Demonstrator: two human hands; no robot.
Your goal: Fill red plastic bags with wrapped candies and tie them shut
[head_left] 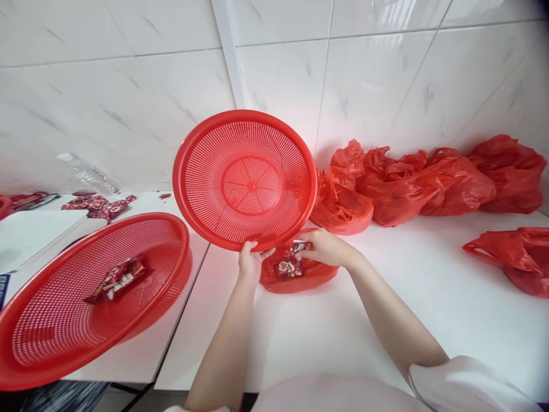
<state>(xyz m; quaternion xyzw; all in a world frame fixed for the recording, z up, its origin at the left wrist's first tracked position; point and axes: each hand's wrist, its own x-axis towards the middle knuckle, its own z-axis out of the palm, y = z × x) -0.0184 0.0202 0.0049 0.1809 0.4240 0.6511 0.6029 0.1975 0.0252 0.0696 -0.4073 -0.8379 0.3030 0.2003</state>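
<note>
Inside bag (pixel 313 277), seemingly wrapped snacks (pixel 286 268).

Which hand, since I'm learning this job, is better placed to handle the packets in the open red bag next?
Probably the right. The right hand reaches into the open red bag, fingers at the packets, while the left hand seems occupied, supporting the tilted basket by its lower rim.
</note>
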